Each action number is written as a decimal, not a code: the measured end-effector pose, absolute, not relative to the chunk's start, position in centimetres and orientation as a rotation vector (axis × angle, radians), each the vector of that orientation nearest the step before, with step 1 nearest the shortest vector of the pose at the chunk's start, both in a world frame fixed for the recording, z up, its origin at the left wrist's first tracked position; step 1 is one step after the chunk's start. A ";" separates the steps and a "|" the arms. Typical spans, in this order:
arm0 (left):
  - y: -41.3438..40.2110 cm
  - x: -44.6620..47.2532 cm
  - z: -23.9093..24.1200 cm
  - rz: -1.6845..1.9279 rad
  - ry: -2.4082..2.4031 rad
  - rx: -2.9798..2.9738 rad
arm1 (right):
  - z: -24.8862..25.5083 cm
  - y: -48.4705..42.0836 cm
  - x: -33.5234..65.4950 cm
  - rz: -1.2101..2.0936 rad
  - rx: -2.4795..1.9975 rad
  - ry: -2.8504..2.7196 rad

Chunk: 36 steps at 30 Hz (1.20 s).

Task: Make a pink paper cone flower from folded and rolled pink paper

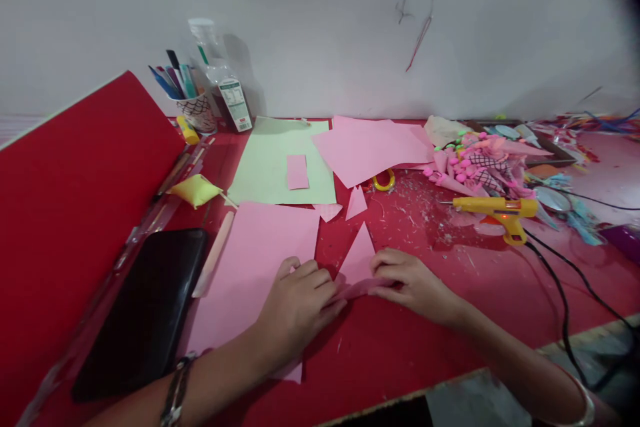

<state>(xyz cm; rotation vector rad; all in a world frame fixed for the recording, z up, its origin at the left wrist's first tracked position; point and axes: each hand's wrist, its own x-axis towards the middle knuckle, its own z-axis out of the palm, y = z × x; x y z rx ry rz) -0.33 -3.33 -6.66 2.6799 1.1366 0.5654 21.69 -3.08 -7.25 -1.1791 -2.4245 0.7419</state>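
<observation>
Pink paper triangle (358, 255) lies on the red tabletop (400, 347), tip toward twelve o'clock; left hand (297, 303) at nine and right hand (410, 283) at three pinch its folded lower edge, glue gun (495, 208) at two

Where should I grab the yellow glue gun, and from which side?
By its handle, coming from the near side. The glue gun lies flat with the handle sticking toward you, the nozzle pointing left and its light lit, so it is probably hot; the cord trails right.
</observation>
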 end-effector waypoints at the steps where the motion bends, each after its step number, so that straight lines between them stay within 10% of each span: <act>1: -3.3 -0.3 -6.6 0.537 1.150 2.663 | -7.4 -3.0 21.6 0.720 -1.211 -2.415; 21: -2.9 -2.1 -6.1 0.394 1.393 2.832 | -7.5 -2.8 20.8 0.291 -1.355 -2.585; 27: -2.6 -2.1 -5.6 0.165 0.574 3.155 | -7.4 -2.5 20.8 0.306 -1.338 -2.618; 36: -2.8 -2.6 -5.9 0.108 0.579 3.051 | -7.3 -2.6 20.7 0.313 -1.371 -2.612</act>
